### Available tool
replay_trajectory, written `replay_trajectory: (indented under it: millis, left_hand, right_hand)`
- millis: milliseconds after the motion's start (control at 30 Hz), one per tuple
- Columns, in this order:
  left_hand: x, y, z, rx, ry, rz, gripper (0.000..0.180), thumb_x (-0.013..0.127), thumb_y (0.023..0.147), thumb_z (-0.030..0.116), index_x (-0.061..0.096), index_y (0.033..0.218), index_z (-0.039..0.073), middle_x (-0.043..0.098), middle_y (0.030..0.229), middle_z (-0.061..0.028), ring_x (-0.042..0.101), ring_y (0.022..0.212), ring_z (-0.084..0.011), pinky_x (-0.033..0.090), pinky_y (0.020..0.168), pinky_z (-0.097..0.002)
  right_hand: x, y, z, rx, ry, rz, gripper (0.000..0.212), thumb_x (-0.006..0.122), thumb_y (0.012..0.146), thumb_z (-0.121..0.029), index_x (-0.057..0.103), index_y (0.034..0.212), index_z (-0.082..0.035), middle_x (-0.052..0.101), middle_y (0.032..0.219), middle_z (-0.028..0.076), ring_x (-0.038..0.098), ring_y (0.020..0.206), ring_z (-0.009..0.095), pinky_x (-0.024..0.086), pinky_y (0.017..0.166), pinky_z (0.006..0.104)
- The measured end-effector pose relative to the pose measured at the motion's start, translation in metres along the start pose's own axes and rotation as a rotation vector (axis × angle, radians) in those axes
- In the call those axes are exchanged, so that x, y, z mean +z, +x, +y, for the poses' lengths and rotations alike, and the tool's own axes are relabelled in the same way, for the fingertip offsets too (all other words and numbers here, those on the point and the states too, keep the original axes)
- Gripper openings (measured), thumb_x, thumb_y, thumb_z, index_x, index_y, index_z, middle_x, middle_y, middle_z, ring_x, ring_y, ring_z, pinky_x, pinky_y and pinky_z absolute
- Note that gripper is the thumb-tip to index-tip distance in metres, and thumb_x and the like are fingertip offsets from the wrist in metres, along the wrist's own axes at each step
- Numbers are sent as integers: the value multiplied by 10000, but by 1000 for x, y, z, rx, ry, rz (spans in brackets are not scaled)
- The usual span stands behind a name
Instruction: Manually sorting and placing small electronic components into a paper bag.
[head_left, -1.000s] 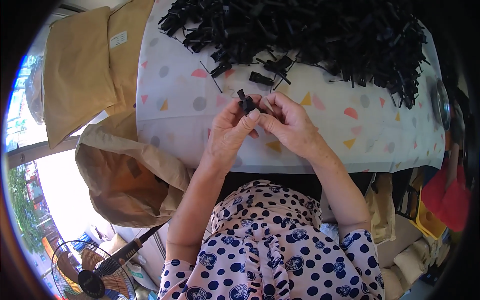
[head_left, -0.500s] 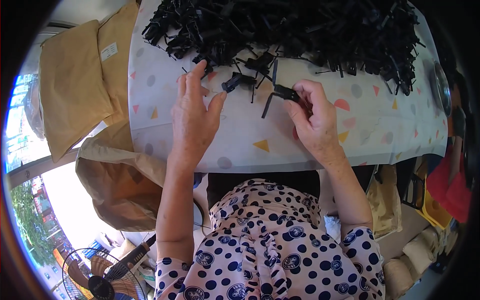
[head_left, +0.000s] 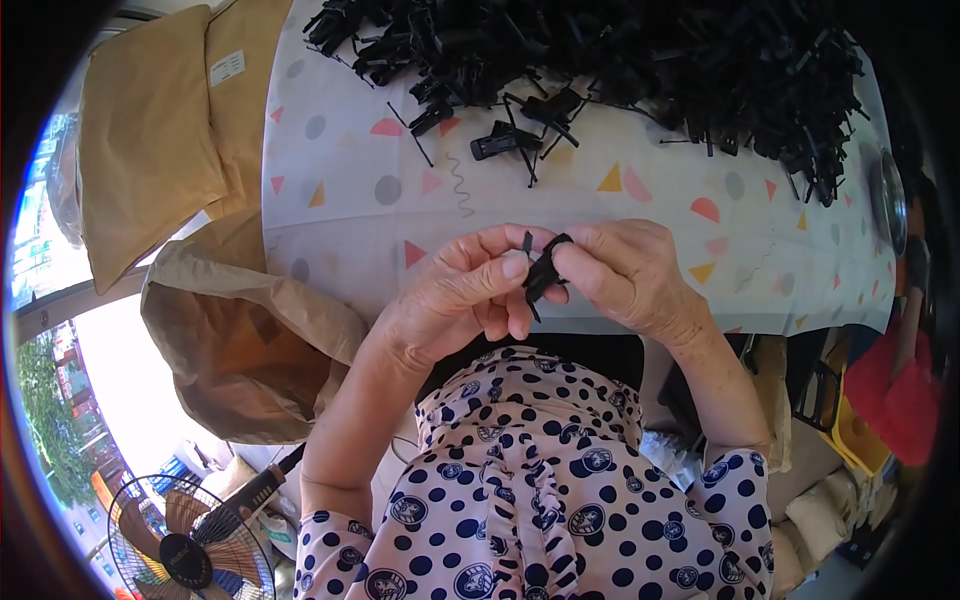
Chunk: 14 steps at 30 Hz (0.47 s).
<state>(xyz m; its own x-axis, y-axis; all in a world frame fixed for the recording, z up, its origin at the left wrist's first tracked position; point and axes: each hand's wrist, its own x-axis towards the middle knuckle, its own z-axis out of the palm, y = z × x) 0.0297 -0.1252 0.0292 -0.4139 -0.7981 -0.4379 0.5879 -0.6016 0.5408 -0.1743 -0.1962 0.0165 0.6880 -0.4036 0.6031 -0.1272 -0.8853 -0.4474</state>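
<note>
A black plastic part with thin arms [head_left: 541, 275] is held between both hands above the table's near edge. My left hand [head_left: 465, 285] pinches one of its thin arms between thumb and forefinger. My right hand [head_left: 630, 275] is closed on the body of the same part, its curled fingers hiding some of it. Beyond the hands, a loose black part [head_left: 505, 141] lies on the patterned tablecloth [head_left: 350, 240], near another part [head_left: 553, 108]. A large heap of similar black parts [head_left: 640, 60] covers the table's far side.
An open brown paper sack [head_left: 240, 330] stands left of the table, below large folded brown paper bags [head_left: 150, 150]. A fan [head_left: 187, 555] is at lower left. A round metal dish [head_left: 893, 205] sits at the table's right edge, above a yellow stool [head_left: 860, 425].
My right hand has drawn the black part back toward me. My left hand has left the loose parts by the heap and come in to grip the same part.
</note>
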Motion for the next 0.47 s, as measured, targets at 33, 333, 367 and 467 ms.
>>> replay_trajectory:
  millis: [33, 333, 367, 467]
  left_hand:
    - [0, -2, -2, -41, -53, -13, 359, 632, 891, 188, 527, 1185, 9, 640, 881, -179, 594, 543, -138, 455, 478, -199]
    - [15, -14, -15, 338, 498, 273, 303, 585, 896, 38, 518, 1190, 65, 626, 943, -73, 599, 677, -90, 450, 580, -170]
    - [17, -15, -18, 339, 495, 274, 303, 585, 896, 38, 518, 1190, 65, 626, 943, -73, 599, 677, -90, 450, 580, -170]
    - [19, -18, -25, 483, 606, 316, 331, 550, 905, 10, 481, 1225, 59, 624, 952, -57, 595, 735, -84, 455, 627, -174]
  right_hand:
    - [0, 0, -1, -40, -4, -33, 463, 706, 593, 60, 511, 992, -71, 607, 842, 91, 601, 581, 218, 481, 461, 289]
    - [17, -6, -26, 659, 484, -32, 418, 628, 868, -121, 453, 1233, -15, 571, 817, 80, 571, 672, 127, 465, 596, 220]
    - [18, -5, -30, 660, 483, -36, 418, 628, 868, -121, 453, 1233, -15, 571, 817, 80, 571, 672, 127, 465, 596, 220]
    - [25, -3, -44, 962, 965, -17, 429, 532, 956, -287, 429, 1309, -67, 545, 805, 56, 547, 726, 106, 449, 707, 216]
